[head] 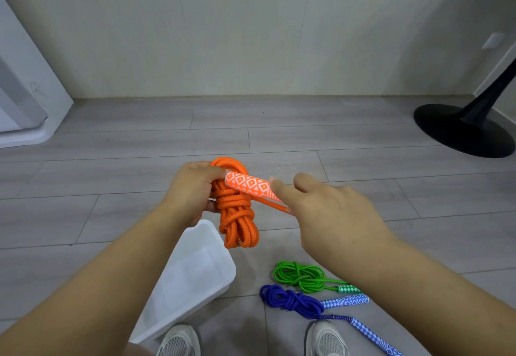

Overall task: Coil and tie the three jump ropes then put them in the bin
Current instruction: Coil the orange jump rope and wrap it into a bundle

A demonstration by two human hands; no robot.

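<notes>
Left grip [192, 188] curls around the coiled orange jump rope [237, 216], held above the white bin [192, 277] on the floor. Right grip [335, 216] pinches the rope's patterned handle [251, 185] (fingertips blurred). Green rope [298, 274] and blue rope [290, 298] lie beside the bin.

A grey plank floor [279, 137] carries everything. A white bin [192, 277] sits on it, turned at an angle. To the right of the bin lies a loosely coiled green rope [301, 274]. Nearer than it, also right of the bin, lies a blue rope [290, 299] with its patterned handles trailing away from the bin. Two grey shoes [178, 340] stand at the bin's near end. Far beyond the bin to the right rests a round black base [458, 132]. Far beyond it to the left stands a white cabinet [25, 104].
</notes>
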